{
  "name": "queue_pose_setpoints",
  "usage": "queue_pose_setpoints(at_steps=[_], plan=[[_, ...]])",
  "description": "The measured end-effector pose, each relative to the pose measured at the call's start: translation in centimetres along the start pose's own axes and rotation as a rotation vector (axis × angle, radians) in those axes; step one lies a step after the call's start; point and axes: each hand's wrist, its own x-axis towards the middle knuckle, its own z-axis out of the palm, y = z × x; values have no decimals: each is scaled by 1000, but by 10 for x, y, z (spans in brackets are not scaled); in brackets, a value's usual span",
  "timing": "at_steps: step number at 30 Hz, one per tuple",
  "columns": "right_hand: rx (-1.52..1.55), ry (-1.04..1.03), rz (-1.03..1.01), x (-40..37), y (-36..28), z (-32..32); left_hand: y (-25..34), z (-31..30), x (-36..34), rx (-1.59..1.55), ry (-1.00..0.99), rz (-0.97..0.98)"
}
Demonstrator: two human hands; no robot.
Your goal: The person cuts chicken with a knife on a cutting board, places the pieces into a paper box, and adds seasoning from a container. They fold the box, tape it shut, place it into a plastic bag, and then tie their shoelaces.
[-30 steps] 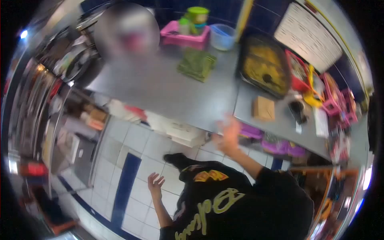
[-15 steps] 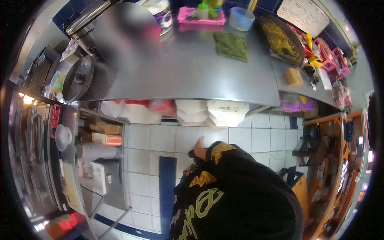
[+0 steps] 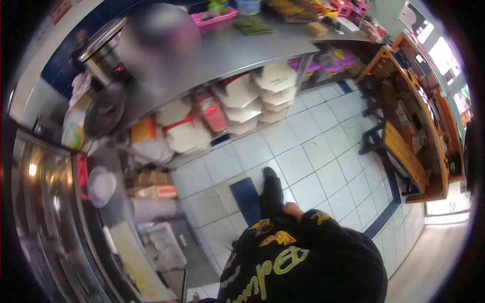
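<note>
My right hand (image 3: 293, 211) extends from a black sleeve in front of my body, above the tiled floor (image 3: 318, 156). Only part of it shows, and its fingers are too small and blurred to read; I cannot make out anything held. At the bottom edge, a small skin-toned patch beside the dark sleeve may be my left hand (image 3: 195, 298), with its fingers hidden. A dark shoe and trouser leg (image 3: 271, 189) show just beyond my right hand.
A steel counter (image 3: 202, 65) carries a green cloth (image 3: 253, 26), a pink basket (image 3: 214, 21) and a dark round pan (image 3: 105, 110). Stacked white boxes (image 3: 242, 101) fill the shelf beneath. At right stand a wooden bench (image 3: 404, 154) and shelving; at left, a glass-fronted cabinet (image 3: 38, 197).
The view has turned and tilted, showing more floor and the bench. The counter sits higher in view. My right hand appears lower and farther right, and a shoe has come into sight.
</note>
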Motion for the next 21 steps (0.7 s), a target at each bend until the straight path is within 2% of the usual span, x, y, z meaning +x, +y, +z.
queue_pose_setpoints(at_steps=[1, 2, 3, 4, 5, 6, 8, 9, 10, 12, 17, 20, 21], plan=[[23, -8, 109, -10, 26, 38, -14, -26, 4, 18, 39, 14], [-361, -32, -287, -14, 56, 66, -33, -47, 6, 38, 77, 20], [-308, -13, -198, -29, 67, 91, -49, -65, 0, 66, 114, 19], [-33, -229, 24, -62, 35, 82, -69, -74, -4, 108, 136, 24], [-475, -126, -459, -77, 46, 91, -81, -77, -4, 151, 146, 33], [-501, -96, -438, -93, 43, 98, -90, -78, -2, 195, 150, 40], [-149, -16, -391, -121, 39, 109, -107, -77, -9, 309, 149, 46], [-121, -59, -443, -143, 27, 95, -114, -73, -12, 365, 138, 47], [-59, -60, -316, -124, 55, 124, -114, -70, -15, 432, 118, 44], [119, 29, -407, -160, 45, 110, -118, -60, -18, 566, 81, 39], [125, -73, -460, -142, 33, 112, -104, -49, -22, 815, 15, 34], [77, -145, -470, -138, 33, 105, -46, -70, -56, 918, -30, 52], [61, -171, -484, -133, 32, 101, -86, -48, -19, 827, -40, 93]])
